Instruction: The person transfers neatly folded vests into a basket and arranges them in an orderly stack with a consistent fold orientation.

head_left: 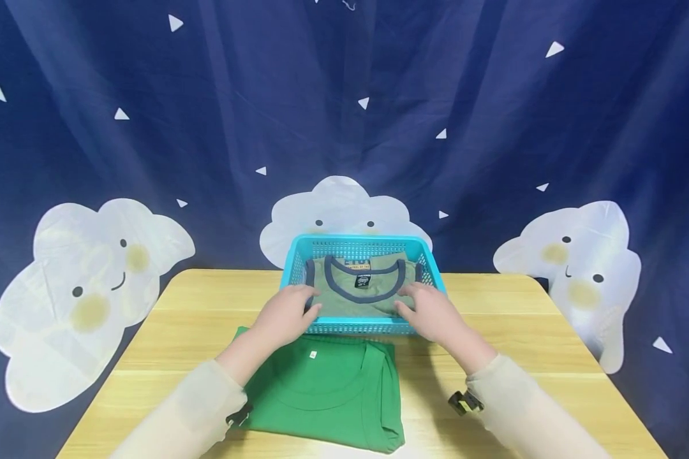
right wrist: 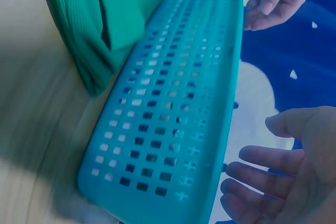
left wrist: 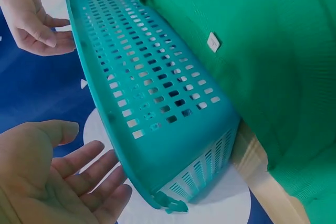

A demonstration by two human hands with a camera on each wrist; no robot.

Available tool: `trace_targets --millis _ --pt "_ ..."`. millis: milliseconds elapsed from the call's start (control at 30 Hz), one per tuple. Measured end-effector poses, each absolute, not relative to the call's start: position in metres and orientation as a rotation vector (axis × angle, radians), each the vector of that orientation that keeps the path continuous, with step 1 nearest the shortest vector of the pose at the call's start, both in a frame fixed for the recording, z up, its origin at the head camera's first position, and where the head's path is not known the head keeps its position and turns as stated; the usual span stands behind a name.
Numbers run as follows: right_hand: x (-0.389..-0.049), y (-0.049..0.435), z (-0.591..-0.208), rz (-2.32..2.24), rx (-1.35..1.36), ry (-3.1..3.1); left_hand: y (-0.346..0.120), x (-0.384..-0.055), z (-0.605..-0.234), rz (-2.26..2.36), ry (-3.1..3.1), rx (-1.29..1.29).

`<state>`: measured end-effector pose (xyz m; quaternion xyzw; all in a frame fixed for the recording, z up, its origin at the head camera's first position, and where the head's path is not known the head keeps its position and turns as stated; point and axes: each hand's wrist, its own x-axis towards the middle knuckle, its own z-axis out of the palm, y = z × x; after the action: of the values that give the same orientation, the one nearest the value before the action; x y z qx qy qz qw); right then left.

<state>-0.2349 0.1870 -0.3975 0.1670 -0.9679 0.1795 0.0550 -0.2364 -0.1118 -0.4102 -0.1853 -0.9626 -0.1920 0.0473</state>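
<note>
A turquoise perforated basket (head_left: 356, 320) stands near the table's far edge. In it lies a folded olive shirt (head_left: 323, 280) with navy trim round its neck and a label inside the collar. My left hand (head_left: 287, 312) hovers over the basket's near left corner, fingers loosely bent and holding nothing. Above the near right corner is my right hand (head_left: 433, 311), also relaxed and with nothing in its grasp. Both wrist views show the fingers spread beside the basket rim. A folded green shirt (head_left: 321, 395) lies in front of the basket, below my left forearm.
The light wooden table (head_left: 511, 331) extends to both sides of the basket. Behind it hangs a dark blue curtain (head_left: 333, 140) printed with white clouds and triangles. Small black clips (head_left: 466, 403) sit at the sleeve cuffs.
</note>
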Motion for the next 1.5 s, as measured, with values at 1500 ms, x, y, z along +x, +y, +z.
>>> trace_targets --millis 1500 --pt "-0.164 0.183 -0.461 0.632 0.573 -2.938 -0.189 -0.142 -0.479 -0.581 -2.968 -0.344"
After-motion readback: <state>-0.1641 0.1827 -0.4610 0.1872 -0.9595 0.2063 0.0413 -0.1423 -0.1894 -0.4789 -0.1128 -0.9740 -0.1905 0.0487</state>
